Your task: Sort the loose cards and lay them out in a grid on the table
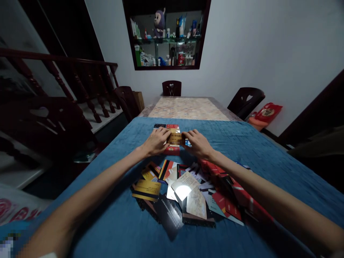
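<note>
A gold card point(176, 138) is held level by its two short ends. My left hand point(157, 140) grips its left end, and my right hand point(197, 143) pinches the right one. Under and around it lie other cards on the cloth: a black card point(159, 125) and a red card point(172, 126) behind, and another red card point(172, 150) in front. Parts of these are hidden by my hands. Nearer to me spreads a loose heap of cards, with a gold striped card point(146, 189), a black card point(168, 213) and a pale card point(196, 202) among them.
A blue cloth point(107, 200) covers the near part of the table; a patterned top point(188, 107) shows beyond. Red packets point(242, 190) lie beneath my right forearm. Dark chairs point(245, 100) stand around. A lit wall cabinet point(166, 41) and a railing point(53, 57) are farther off.
</note>
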Available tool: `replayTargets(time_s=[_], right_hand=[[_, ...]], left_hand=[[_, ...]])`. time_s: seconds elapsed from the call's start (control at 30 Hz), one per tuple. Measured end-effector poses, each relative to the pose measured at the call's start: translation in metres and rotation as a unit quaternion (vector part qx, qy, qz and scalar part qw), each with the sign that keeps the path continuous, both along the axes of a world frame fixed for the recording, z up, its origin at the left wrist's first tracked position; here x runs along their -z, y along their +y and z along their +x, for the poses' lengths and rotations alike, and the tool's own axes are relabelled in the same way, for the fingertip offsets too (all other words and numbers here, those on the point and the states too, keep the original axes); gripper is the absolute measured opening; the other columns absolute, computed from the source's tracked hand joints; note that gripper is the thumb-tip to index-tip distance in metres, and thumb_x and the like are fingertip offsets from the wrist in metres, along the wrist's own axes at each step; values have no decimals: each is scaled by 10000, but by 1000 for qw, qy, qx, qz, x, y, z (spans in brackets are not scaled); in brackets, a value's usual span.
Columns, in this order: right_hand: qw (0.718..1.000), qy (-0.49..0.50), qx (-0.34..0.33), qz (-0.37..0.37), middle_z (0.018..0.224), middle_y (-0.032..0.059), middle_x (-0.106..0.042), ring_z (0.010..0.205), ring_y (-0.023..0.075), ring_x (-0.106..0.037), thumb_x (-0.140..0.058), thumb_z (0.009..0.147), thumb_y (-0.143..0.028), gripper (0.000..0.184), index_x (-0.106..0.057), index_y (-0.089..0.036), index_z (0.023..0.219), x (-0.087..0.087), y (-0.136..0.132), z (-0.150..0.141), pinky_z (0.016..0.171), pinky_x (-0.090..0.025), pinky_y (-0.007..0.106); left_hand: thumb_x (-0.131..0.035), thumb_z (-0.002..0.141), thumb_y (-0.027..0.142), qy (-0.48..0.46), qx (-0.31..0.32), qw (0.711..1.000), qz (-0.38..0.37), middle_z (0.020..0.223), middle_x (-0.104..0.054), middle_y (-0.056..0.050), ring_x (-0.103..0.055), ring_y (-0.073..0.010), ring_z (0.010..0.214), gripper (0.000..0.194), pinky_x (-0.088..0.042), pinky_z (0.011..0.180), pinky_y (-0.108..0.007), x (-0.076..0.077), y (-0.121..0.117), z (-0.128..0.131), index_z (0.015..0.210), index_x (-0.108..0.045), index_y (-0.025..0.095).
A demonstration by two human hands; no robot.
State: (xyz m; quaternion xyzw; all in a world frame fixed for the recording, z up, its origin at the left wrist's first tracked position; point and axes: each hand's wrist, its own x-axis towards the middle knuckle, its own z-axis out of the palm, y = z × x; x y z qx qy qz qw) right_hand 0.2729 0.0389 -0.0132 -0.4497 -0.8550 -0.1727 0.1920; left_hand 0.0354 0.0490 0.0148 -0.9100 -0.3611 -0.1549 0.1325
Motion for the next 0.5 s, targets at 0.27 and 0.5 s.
replayTargets(time_s=[0.27, 0.5], right_hand=[[995, -4, 18, -102, 1082, 114, -680, 967, 247, -554, -641, 833, -259, 373, -605, -151, 1189, -13, 54, -1, 769, -415, 304], [984, 28, 18, -178, 1093, 94, -708, 962, 214, -608, -652, 806, -259, 363, -638, -153, 1153, -12, 101, 0, 781, -411, 264]], left_hand=[[-605, 853, 261, 26, -30, 999, -32, 1306, -583, -150, -511, -303, 1194, 403, -438, 939, -430, 0, 52, 6, 1240, -571, 153], [-572, 865, 262, 36, -55, 996, -68, 1251, -615, -146, -523, -307, 1160, 339, -439, 943, -428, 5, 89, 15, 1178, -621, 143]])
